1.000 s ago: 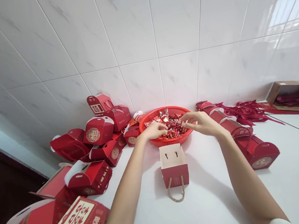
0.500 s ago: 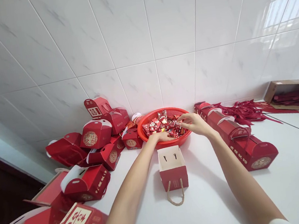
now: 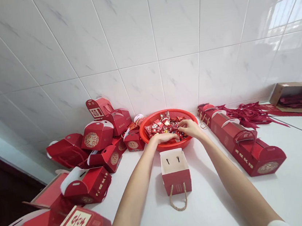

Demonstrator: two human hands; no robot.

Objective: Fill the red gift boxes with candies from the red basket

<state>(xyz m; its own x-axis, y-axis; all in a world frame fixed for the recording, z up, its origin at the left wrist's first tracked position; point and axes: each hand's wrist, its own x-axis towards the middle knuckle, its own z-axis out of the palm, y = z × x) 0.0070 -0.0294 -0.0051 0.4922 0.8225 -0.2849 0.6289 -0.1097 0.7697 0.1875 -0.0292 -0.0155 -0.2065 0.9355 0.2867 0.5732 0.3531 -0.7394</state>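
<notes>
A red plastic basket (image 3: 149,118) near the wall holds a heap of small wrapped candies (image 3: 158,125), mostly red with some gold. My left hand (image 3: 166,137) reaches over its near rim, fingers curled down into the candies; what they hold, if anything, is hidden. From the right, my right hand (image 3: 190,127) is in the basket with thumb and fingers pinched at a wrapped candy, its tips close to the left hand. Nearer to me stands an upright red gift box (image 3: 177,182), its top open, white inside, with a rope handle drooping in front.
Many red gift boxes (image 3: 98,135) are piled on the left, running to the near edge. A row of closed red boxes (image 3: 255,151) lines the right side. Behind it lie dark red ribbons (image 3: 246,115) and a cardboard box (image 3: 283,93). White tiles (image 3: 142,84) rise behind the table.
My right hand has moved left and lower into the candies, closer to my left hand. My left hand's fingers are more curled, slightly further right. The open box stays in place.
</notes>
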